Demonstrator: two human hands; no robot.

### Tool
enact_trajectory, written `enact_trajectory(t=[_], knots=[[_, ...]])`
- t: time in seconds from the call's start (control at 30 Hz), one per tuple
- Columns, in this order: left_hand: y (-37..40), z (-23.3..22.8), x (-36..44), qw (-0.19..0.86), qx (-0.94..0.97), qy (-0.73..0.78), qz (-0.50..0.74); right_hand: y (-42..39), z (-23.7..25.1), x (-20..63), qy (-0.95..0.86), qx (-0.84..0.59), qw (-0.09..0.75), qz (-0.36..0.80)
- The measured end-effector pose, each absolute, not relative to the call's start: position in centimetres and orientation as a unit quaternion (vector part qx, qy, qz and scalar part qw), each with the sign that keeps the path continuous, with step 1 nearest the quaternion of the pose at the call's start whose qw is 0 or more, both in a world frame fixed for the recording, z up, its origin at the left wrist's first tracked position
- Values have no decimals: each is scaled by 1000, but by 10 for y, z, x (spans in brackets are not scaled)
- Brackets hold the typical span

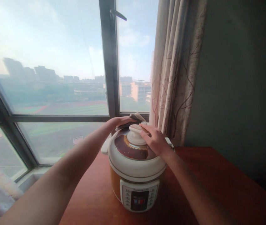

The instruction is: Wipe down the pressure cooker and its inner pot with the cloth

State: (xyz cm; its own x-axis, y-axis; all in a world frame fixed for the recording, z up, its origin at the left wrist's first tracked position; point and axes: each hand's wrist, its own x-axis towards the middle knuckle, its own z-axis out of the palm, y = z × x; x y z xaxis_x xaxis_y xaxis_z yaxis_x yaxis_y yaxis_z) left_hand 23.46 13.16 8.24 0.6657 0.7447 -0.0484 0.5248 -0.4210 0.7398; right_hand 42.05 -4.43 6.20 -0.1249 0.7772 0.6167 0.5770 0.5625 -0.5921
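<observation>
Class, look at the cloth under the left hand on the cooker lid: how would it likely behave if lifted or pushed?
The cloth looks bunched and folded under the left hand, so it is probably floppy and light. Pushed across the domed lid, it would likely slide and crumple rather than roll.

Probably a home high up: curtain [177, 72], big window [53, 62] over rooftops, electric cooker [136, 175] on wooden table [217, 184].
</observation>
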Motion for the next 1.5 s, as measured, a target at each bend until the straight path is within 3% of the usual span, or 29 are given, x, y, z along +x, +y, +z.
enact_trajectory(t=[0.07,0.2,0.47,0.57,0.73,0.83,0.93,1.07,1.2,1.5], knots=[[116,72,214,418,804,390,166,-44,62,420,-741,-457,482,103],[80,57,188,518,730,307,323,-43,62,418,-737,-458,486,102],[57,92,204,524,716,290,359,-46,62,417,-752,-470,458,58],[59,116,227,439,765,350,316,-48,61,413,-757,-494,428,10],[38,151,269,151,874,422,186,-54,63,408,-725,-550,411,-62],[23,158,286,83,903,395,146,-58,64,410,-675,-586,436,-102],[21,154,290,121,914,358,150,-60,63,415,-636,-588,489,-104],[36,138,272,254,880,338,216,-56,60,423,-614,-564,550,-53],[50,122,237,347,828,327,295,-51,57,426,-637,-563,526,20],[42,73,170,356,799,360,326,-68,37,442,-698,-525,486,26]])
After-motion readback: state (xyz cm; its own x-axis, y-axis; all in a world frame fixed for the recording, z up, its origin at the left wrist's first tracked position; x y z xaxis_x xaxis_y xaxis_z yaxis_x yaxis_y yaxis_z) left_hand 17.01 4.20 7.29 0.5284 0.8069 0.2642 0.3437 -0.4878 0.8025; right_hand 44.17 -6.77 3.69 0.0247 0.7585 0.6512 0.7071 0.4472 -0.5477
